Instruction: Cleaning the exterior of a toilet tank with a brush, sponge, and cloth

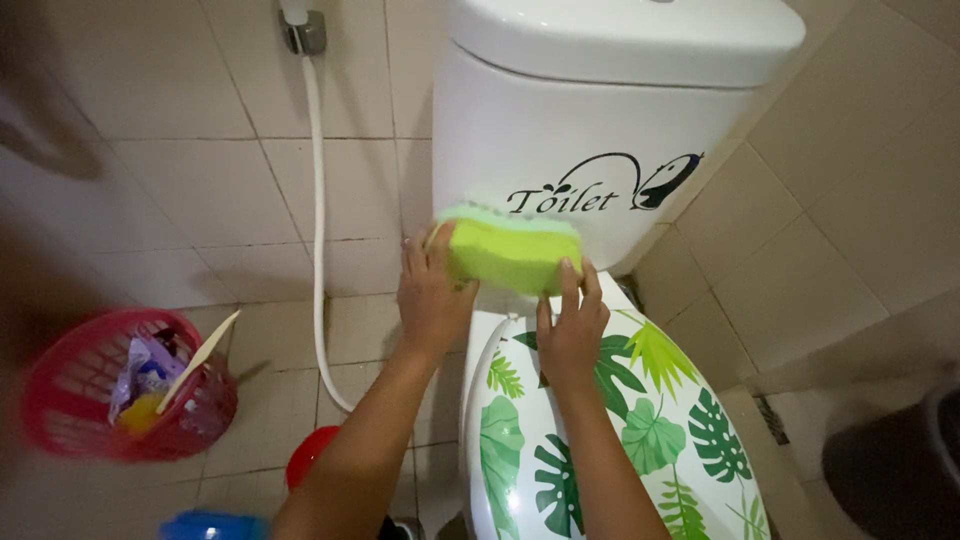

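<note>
My left hand [432,292] grips the left end of a lime-green sponge [512,250], fingers curled round it; my right hand [570,322] pinches its lower right edge between thumb and fingertips; I hold the sponge against the front of the white toilet tank [560,130], just above the closed lid [640,430] with its green leaf pattern; a white hose [318,230] hangs down the tiled wall to the left; further left on the floor stands a red basket [75,395] of odds and ends; a dark bin [890,470] sits at the right edge.
</note>
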